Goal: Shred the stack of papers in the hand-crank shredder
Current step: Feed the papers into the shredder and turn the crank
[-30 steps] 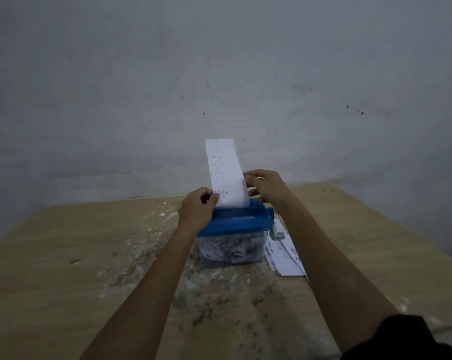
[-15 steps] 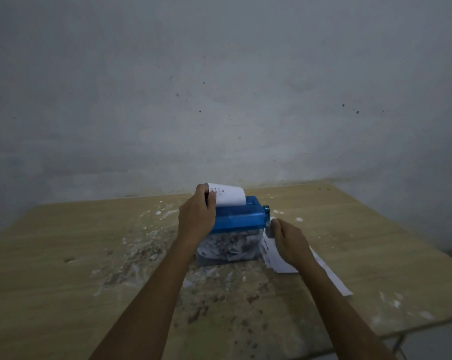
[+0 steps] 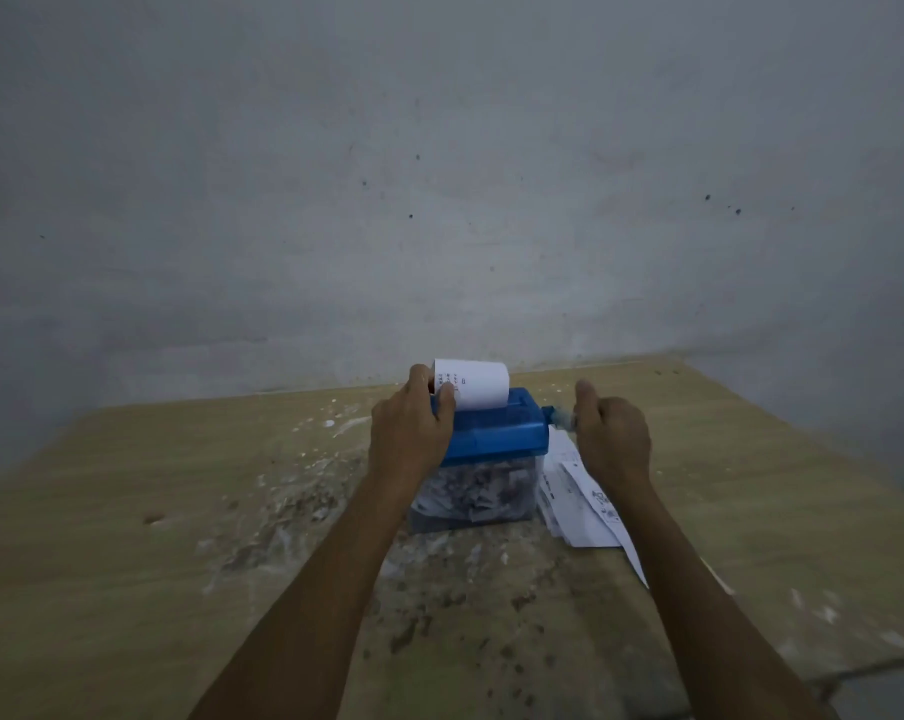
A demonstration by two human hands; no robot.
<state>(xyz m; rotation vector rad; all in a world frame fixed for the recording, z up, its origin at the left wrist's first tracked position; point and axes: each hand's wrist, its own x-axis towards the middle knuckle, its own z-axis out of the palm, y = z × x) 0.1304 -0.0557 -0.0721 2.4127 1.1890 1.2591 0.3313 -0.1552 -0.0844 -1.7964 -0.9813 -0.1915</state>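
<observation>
A small shredder with a blue top (image 3: 496, 433) and a clear bin (image 3: 473, 498) full of paper shreds stands mid-table. A white printed paper (image 3: 473, 389) sticks out of its slot, curled over backward. My left hand (image 3: 413, 433) grips the shredder's left end, thumb and forefinger pinching the paper's left edge. My right hand (image 3: 613, 441) is curled round the crank handle (image 3: 561, 418) at the shredder's right side; the handle is blurred. A stack of printed papers (image 3: 577, 498) lies on the table just right of the bin, partly under my right forearm.
The wooden table (image 3: 127, 511) carries white scraps and dark specks (image 3: 294, 506) left of and in front of the shredder. A grey wall (image 3: 439, 200) rises right behind the table. The table's right edge runs close to my right arm.
My right hand left the paper, dropped to the crank, then rose with it. The paper went from standing tall to a short curled stub in the slot. My left hand stayed.
</observation>
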